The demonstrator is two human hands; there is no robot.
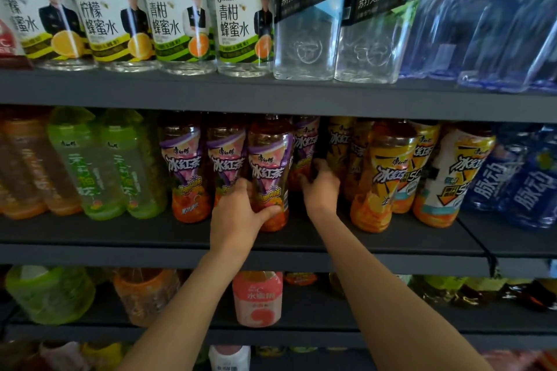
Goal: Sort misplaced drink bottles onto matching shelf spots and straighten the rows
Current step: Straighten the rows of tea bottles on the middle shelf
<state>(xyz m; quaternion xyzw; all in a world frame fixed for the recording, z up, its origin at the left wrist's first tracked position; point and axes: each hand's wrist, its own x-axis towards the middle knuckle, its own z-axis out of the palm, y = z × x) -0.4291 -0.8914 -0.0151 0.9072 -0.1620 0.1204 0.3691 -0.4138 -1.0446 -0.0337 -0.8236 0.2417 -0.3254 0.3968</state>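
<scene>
A purple-labelled iced tea bottle (269, 172) stood upright at the front edge of the middle shelf (120, 235), just left of the frame's centre. It was gripped low on its body by the left hand (241, 214), fingers curled round its left side and the thumb laid across the front near the base. At 9 o'clock from it, two matching purple bottles (187, 166) were lined up. At 3 o'clock, a further purple-labelled bottle (304, 153) was set deeper on the shelf; the right hand (321, 187) was curled around its lower part, though how firmly could not be told. Further toward 3 o'clock, yellow-labelled iced tea bottles (382, 178) were crowded unevenly. At 12 o'clock, honey water bottles (241, 27) and soda water bottles (304, 15) were ranged on the upper shelf (211, 90).
</scene>
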